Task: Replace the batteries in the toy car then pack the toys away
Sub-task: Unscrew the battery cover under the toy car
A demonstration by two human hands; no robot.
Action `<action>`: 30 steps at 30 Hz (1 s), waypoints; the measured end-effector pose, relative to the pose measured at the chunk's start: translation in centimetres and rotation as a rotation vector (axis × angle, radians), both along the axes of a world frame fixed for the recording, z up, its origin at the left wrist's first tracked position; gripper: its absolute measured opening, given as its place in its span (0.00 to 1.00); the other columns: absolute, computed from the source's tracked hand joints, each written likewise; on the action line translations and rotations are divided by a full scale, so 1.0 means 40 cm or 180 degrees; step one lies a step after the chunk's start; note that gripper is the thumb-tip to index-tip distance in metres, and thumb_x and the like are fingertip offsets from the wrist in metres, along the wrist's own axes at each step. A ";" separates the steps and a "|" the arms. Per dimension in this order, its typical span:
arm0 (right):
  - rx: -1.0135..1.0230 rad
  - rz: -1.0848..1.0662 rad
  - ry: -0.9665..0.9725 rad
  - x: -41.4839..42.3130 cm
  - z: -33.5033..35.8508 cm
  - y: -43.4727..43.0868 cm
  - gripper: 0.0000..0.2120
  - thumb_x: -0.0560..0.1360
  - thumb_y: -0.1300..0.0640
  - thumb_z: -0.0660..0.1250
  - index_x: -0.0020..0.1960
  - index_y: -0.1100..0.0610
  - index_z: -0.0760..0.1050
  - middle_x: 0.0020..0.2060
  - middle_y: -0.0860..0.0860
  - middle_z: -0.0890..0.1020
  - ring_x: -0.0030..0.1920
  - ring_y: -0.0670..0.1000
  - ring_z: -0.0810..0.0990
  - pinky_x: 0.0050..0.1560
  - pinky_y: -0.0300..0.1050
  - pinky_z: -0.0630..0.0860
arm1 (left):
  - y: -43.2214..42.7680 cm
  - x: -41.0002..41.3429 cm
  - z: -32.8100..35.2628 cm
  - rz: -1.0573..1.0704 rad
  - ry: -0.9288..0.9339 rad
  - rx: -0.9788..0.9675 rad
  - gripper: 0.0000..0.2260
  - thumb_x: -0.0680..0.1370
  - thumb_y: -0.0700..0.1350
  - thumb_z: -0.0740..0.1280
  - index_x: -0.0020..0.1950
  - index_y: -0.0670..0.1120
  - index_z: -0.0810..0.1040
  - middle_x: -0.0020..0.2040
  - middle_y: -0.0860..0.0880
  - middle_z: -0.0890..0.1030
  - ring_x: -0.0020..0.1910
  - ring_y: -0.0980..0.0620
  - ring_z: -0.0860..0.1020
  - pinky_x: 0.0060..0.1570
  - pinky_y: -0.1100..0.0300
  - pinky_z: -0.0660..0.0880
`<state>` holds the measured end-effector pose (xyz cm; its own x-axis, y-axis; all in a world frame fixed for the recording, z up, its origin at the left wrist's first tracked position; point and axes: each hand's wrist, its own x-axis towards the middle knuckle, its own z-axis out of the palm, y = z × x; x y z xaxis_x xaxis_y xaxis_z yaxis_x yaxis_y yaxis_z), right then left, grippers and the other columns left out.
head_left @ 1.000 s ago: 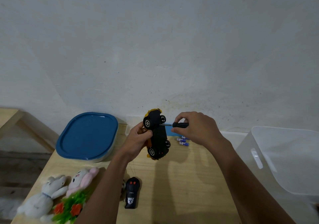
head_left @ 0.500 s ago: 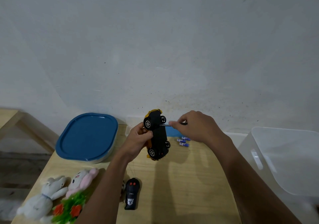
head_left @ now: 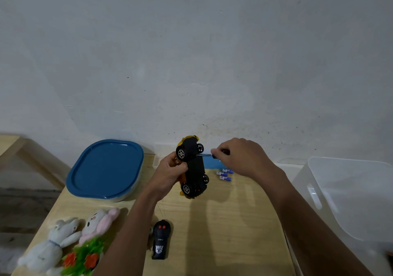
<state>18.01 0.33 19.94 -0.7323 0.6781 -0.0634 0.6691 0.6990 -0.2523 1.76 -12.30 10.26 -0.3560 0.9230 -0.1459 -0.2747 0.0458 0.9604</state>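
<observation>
My left hand (head_left: 169, 174) grips a yellow toy car (head_left: 194, 167) above the wooden table (head_left: 234, 222), its black underside turned to the right. My right hand (head_left: 240, 157) pinches the black handle of a small screwdriver (head_left: 209, 155), whose metal shaft points left and meets the car's underside near the upper wheels. A few blue and white batteries (head_left: 225, 174) lie on the table just below my right hand. A black remote control (head_left: 160, 240) lies nearer to me, its thin antenna reaching toward the car.
A box with a blue lid (head_left: 106, 167) stands at the table's back left. Two plush rabbits (head_left: 70, 239) and a green toy with red flowers (head_left: 85, 256) lie at the front left. A clear plastic bin (head_left: 348, 199) stands beside the table's right edge.
My right hand has rolled over the screwdriver handle, so my fingers now cover more of it. The car and my left hand have stayed in place.
</observation>
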 end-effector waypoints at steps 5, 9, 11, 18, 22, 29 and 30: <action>-0.0246 0.0100 0.0319 0.003 0.017 -0.010 0.09 0.73 0.44 0.71 0.53 0.41 0.80 0.46 0.41 0.83 0.46 0.44 0.80 0.44 0.41 0.74 | -0.002 -0.003 -0.006 0.0017 -0.0001 -0.0015 0.16 0.72 0.43 0.67 0.59 0.42 0.77 0.51 0.42 0.82 0.50 0.45 0.83 0.44 0.58 0.79; -0.0234 0.0005 0.0208 -0.001 0.011 -0.006 0.16 0.73 0.36 0.66 0.55 0.44 0.81 0.45 0.42 0.82 0.49 0.46 0.81 0.43 0.41 0.73 | 0.000 0.001 -0.007 -0.0020 -0.0016 0.0025 0.15 0.74 0.40 0.66 0.60 0.40 0.77 0.49 0.42 0.82 0.47 0.46 0.83 0.41 0.59 0.79; -0.0136 -0.0047 0.0069 -0.004 0.007 -0.001 0.20 0.75 0.34 0.61 0.52 0.47 0.82 0.45 0.44 0.83 0.47 0.47 0.82 0.41 0.41 0.72 | 0.000 0.002 -0.007 -0.0022 -0.0028 0.0034 0.14 0.74 0.40 0.66 0.60 0.39 0.77 0.48 0.43 0.82 0.46 0.47 0.83 0.41 0.59 0.78; -0.0164 0.0124 0.0163 0.004 0.022 -0.003 0.09 0.74 0.49 0.71 0.53 0.41 0.80 0.47 0.43 0.83 0.42 0.45 0.78 0.42 0.41 0.74 | -0.003 0.000 -0.014 -0.0006 -0.0005 -0.0048 0.10 0.79 0.36 0.65 0.60 0.41 0.77 0.50 0.42 0.82 0.49 0.45 0.83 0.43 0.59 0.79; -0.0169 0.0049 0.0065 0.001 0.008 -0.001 0.12 0.73 0.41 0.69 0.54 0.44 0.81 0.46 0.45 0.84 0.43 0.47 0.80 0.42 0.42 0.75 | -0.002 0.004 -0.008 0.0001 -0.0061 0.0023 0.15 0.74 0.41 0.67 0.60 0.41 0.77 0.50 0.43 0.83 0.49 0.46 0.83 0.44 0.58 0.79; 0.0194 0.0315 -0.0117 -0.005 0.013 -0.005 0.11 0.77 0.47 0.65 0.57 0.41 0.80 0.51 0.43 0.83 0.49 0.48 0.80 0.41 0.40 0.68 | -0.004 0.003 -0.012 0.0006 -0.0044 0.0023 0.14 0.74 0.41 0.67 0.60 0.41 0.77 0.46 0.46 0.83 0.46 0.49 0.83 0.41 0.59 0.78; 0.0210 0.0320 -0.0105 -0.006 0.015 -0.004 0.11 0.76 0.48 0.66 0.58 0.41 0.80 0.52 0.43 0.83 0.49 0.48 0.80 0.41 0.40 0.68 | -0.004 0.003 -0.012 -0.0001 -0.0040 0.0012 0.16 0.73 0.42 0.67 0.60 0.41 0.77 0.47 0.46 0.83 0.46 0.49 0.83 0.41 0.59 0.78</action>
<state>17.76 0.17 20.52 -0.7949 0.6049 -0.0462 0.6021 0.7773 -0.1826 1.90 -12.45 9.79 -0.3538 0.9237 -0.1468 -0.2869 0.0422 0.9570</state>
